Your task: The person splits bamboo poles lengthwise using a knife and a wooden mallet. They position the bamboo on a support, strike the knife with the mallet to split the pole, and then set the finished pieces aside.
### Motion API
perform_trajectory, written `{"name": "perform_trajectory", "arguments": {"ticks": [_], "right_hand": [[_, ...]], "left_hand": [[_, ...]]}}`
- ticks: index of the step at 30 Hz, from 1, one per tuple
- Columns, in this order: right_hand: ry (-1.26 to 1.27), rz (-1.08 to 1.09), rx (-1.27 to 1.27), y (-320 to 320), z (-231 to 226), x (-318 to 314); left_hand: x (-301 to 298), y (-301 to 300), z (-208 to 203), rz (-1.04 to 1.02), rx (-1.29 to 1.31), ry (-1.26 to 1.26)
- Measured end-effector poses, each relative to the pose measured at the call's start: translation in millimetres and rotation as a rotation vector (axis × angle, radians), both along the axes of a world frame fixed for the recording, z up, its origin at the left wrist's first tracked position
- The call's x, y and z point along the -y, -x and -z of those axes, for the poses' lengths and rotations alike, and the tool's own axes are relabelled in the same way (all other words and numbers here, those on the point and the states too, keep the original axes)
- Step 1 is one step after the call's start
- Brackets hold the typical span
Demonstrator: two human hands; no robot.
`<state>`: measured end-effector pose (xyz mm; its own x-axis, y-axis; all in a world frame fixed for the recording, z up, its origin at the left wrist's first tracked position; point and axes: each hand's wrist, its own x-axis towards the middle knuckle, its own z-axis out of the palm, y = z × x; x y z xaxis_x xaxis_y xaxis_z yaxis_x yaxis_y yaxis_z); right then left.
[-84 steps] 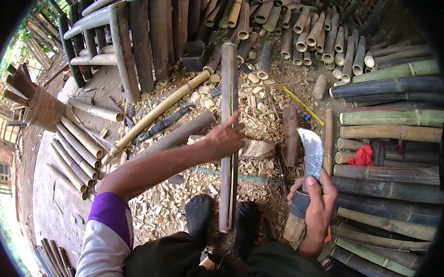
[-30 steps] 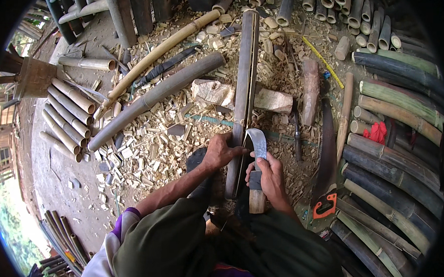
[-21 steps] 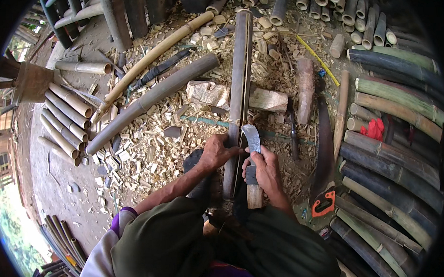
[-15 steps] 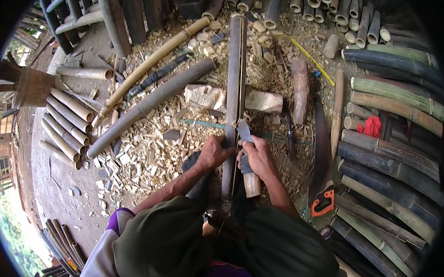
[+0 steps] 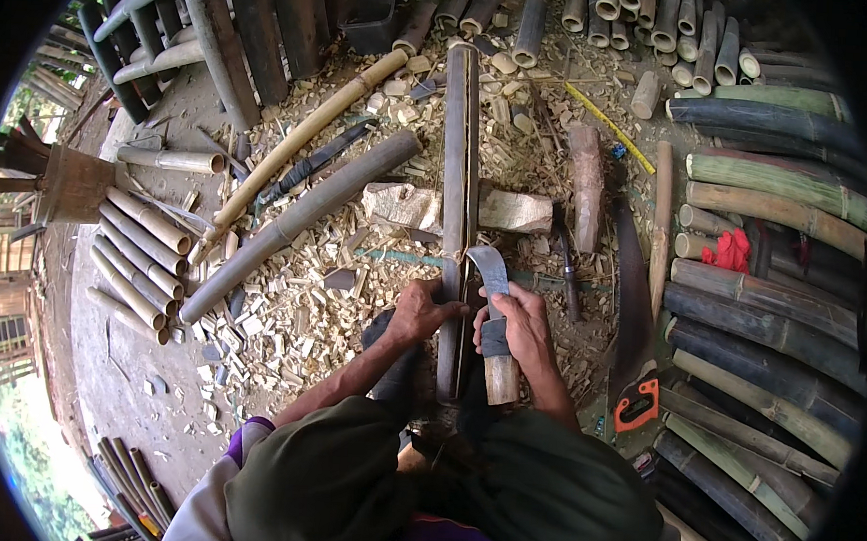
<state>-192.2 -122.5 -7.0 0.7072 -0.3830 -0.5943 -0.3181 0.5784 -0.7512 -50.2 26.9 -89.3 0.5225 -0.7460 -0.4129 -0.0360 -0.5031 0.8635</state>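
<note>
One split bamboo pole (image 5: pixel 456 155) lies over the wood block (image 5: pixel 398 205), probably light, stiff, sharp along the split, so hold its rounded side; left hand (image 5: pixel 420 311) clasps its near half, right hand (image 5: pixel 523 325) grips the hooked knife (image 5: pixel 493 269).

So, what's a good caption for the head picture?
Left hand on a long grey bamboo pole, right hand holding a curved, wooden-handled metal knife.

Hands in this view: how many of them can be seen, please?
2: the left hand is on the dark bamboo pole; the right hand holds the hooked knife. No others show.
</note>
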Motion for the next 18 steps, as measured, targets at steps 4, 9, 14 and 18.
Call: {"name": "perform_trajectory", "arguments": {"ticks": [4,9,14,18], "right_hand": [[0.024,0.006,0.021,-5,3,6],[0.123,-0.04,0.055,-24,14,19],[0.212,-0.021,0.075,-77,15,49],[0.272,-0.053,0.093,-75,22,48]], "left_hand": [[7,-1,-8,0.025,-0.006,-0.07],[6,-2,-3,0.032,0.02,-0.065],[3,-2,2,0.015,0.012,0.027],[-1,-3,2,0.008,0.02,-0.027]]}}
